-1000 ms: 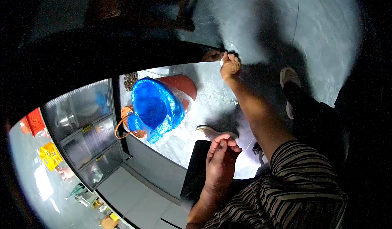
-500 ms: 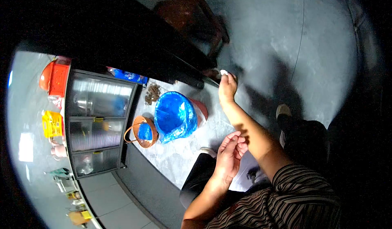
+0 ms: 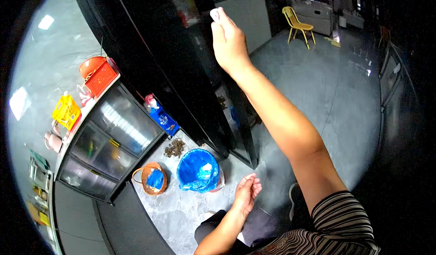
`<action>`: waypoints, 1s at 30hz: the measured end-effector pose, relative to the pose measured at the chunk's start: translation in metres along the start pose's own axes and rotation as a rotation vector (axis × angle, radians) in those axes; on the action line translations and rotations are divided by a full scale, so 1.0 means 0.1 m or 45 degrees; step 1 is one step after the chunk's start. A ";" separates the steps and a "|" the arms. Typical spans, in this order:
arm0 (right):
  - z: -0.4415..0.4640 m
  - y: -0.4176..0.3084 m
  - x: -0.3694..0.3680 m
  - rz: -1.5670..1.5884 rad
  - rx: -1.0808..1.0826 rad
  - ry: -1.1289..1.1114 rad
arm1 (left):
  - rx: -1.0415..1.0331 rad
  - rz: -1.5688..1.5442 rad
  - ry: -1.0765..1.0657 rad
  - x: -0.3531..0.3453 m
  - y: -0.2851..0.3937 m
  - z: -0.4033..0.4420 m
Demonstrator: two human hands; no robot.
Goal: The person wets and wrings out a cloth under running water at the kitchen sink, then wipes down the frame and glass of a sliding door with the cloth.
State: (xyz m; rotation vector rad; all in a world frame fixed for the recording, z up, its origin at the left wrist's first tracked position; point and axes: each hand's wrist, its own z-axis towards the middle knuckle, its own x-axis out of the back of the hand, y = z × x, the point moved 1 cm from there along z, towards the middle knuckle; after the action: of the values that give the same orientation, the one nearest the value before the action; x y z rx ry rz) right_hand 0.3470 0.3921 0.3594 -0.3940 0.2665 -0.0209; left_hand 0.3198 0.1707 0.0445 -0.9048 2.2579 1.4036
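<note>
My right hand (image 3: 230,44) is raised on an outstretched arm, in front of a dark glossy panel (image 3: 200,64). Its fingers are closed on a small white wad (image 3: 215,14), too little of which shows to tell whether it is tissue or cloth. I cannot tell whether the wad touches the panel. Lower down, my left hand (image 3: 247,193) hangs with loosely bent fingers and holds nothing visible. It is nearest to a bin lined with a blue bag (image 3: 198,169), apart from it.
Beside the bin stand a wicker basket (image 3: 151,178) and a brown heap (image 3: 175,148) on the floor. A glass-fronted cabinet (image 3: 109,141) carries a red basket (image 3: 101,78) and a yellow package (image 3: 66,112). A yellow chair (image 3: 298,25) stands farther back.
My right hand has risen from low by the panel's lower edge to high in front of it, still holding the white wad. The view has turned and tilted up, bringing in the chair.
</note>
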 end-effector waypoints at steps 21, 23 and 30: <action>0.40 0.18 -0.03 -0.577 0.146 -0.202 | 0.049 -0.206 -0.033 0.48 0.19 0.25; 0.39 0.18 -0.01 -0.434 0.043 -0.204 | -0.047 -0.214 -0.010 0.61 0.20 0.36; 0.71 0.45 0.42 -0.895 0.640 -0.651 | -0.137 -0.139 -0.100 0.78 0.33 0.41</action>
State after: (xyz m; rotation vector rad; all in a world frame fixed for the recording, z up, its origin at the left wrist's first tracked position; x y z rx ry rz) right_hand 0.4045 0.4574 0.3945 0.0328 -0.3910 -0.6565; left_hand 0.2379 0.1912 0.0027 -0.9732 2.0607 1.4965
